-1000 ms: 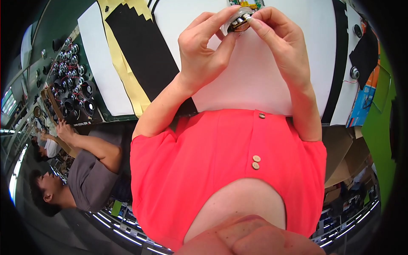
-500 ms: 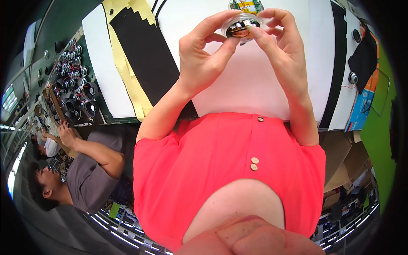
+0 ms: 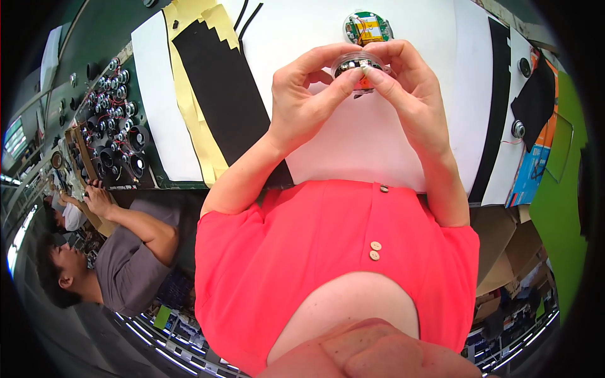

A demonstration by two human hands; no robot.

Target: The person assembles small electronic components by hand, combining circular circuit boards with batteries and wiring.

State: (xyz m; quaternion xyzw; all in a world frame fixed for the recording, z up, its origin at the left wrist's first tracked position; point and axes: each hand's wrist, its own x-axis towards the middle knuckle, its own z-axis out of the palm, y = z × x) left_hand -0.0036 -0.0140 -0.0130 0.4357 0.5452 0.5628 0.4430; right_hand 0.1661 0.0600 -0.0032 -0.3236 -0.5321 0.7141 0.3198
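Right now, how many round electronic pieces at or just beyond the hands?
2: one clear-rimmed round piece held between left hand and right hand; one round green circuit board with a yellow patch lying just beyond. Others may be hidden.

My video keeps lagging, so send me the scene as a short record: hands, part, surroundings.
Left hand: gripping the clear-rimmed round part
Right hand: gripping its other side, thumb tips close together
Beyond: round green circuit board with yellow patch
To the left: stepped-edge black sheet overlapping yellow paper
Far left: cluster of small speakers
To the right: long black strip
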